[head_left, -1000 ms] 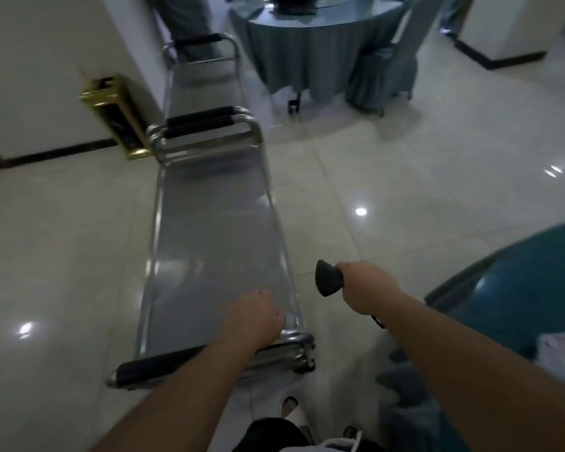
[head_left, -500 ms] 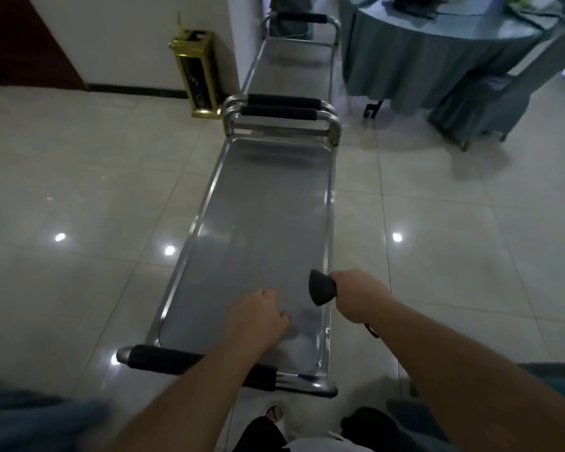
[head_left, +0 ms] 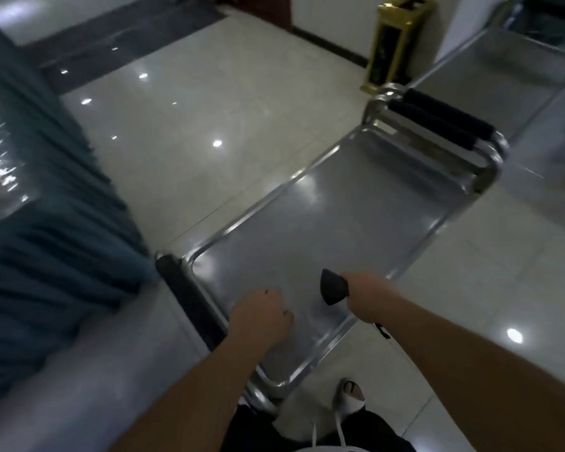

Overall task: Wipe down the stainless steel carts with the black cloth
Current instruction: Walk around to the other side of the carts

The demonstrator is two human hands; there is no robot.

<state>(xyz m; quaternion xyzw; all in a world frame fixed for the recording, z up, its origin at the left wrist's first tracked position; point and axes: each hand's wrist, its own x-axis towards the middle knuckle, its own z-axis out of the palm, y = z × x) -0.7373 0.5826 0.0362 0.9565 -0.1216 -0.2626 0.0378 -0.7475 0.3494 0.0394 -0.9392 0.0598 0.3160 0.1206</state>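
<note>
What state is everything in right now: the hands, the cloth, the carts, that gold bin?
Right hand: fingers curled round the black cloth, held above the tray.
Black cloth: bunched, not spread flat.
Left hand: over the near cart's tray, fingers loosely curled, holding nothing; contact with the tray unclear.
Near cart: top tray bare, shiny.
Far cart: parked end to end behind the near cart, blurred.
Gold bin: upright by the wall.
</note>
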